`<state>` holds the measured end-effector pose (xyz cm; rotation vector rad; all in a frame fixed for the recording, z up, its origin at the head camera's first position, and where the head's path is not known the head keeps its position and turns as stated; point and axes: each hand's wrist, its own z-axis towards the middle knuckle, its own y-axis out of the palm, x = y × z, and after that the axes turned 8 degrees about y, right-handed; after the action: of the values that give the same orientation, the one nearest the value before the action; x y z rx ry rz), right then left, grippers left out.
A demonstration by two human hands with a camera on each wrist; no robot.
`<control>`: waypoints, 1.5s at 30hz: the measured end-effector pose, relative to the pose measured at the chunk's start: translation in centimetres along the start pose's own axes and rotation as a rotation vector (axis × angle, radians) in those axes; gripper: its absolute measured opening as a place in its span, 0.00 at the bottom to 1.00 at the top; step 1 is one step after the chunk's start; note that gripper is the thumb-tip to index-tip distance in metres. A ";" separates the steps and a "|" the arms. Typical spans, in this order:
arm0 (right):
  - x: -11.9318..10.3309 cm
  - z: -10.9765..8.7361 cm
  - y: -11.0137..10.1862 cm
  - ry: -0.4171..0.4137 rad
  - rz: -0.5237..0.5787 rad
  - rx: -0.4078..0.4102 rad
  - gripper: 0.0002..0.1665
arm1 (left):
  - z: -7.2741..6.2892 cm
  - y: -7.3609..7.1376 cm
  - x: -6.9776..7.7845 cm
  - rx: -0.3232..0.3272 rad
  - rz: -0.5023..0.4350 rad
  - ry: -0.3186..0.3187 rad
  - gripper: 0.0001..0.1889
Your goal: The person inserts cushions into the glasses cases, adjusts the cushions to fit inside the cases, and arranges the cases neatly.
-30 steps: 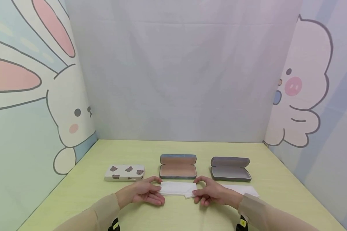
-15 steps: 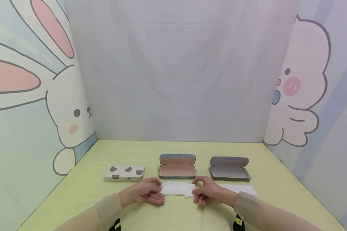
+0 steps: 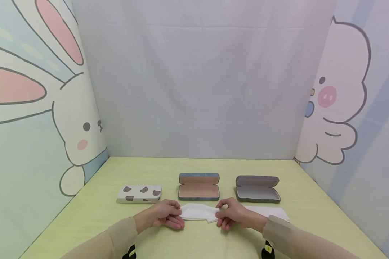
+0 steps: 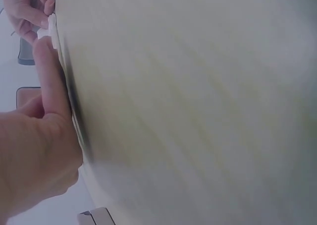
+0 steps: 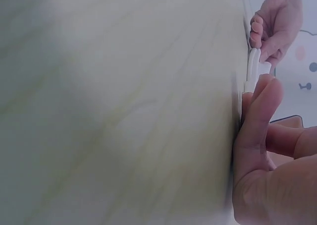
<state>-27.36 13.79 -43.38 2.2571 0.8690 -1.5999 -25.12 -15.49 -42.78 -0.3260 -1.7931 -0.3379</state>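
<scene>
A white folded cloth point(image 3: 197, 212) lies on the table between my two hands. My left hand point(image 3: 166, 214) pinches its left end between thumb and fingers, and the other fingers of that hand lie near the tabletop. At the opposite end my right hand point(image 3: 234, 214) pinches the cloth in the same way; the front right corner juts toward me. The middle of the cloth bulges up slightly. In the left wrist view only a bit of the white cloth point(image 4: 44, 33) shows past my thumb. From the right wrist, its layered edge point(image 5: 255, 69) appears between both hands.
Just behind the cloth stands an open glasses case point(image 3: 199, 192) with a pinkish lining. A dark open glasses case point(image 3: 258, 194) is right of it, and a closed bear-print case point(image 3: 139, 194) is to the left. Another white folded piece point(image 3: 277, 213) lies partly behind my right forearm.
Both hands have kept their hold and shifted very slightly inward. The cloth's ends have drawn in and its middle has bunched up a little. The cases have stayed put.
</scene>
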 end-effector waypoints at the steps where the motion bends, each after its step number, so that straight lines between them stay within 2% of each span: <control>1: 0.0 0.0 -0.1 0.001 0.004 0.000 0.14 | 0.0 0.0 0.0 0.001 -0.005 0.002 0.06; 10: -0.4 0.3 -0.6 0.001 0.018 0.007 0.15 | 0.1 -0.2 0.1 0.022 -0.019 0.022 0.06; 18: -1.6 0.3 -0.9 0.007 0.003 0.024 0.14 | 0.3 -0.3 0.8 0.034 0.000 0.056 0.07; 25: -2.6 0.3 -1.4 -0.005 0.013 0.023 0.19 | 0.5 -0.4 1.4 0.034 0.003 0.078 0.05; 30: -3.3 0.7 -1.8 -0.006 0.017 0.026 0.17 | 0.7 -0.6 1.8 0.050 -0.008 0.083 0.05; 45: -4.8 2.2 -2.9 -0.002 0.037 0.044 0.16 | 2.3 -1.4 3.6 0.082 -0.023 0.092 0.09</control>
<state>-31.83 13.42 -39.36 2.2877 0.7935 -1.6200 -28.59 -15.75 -39.94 -0.2286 -1.7158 -0.2900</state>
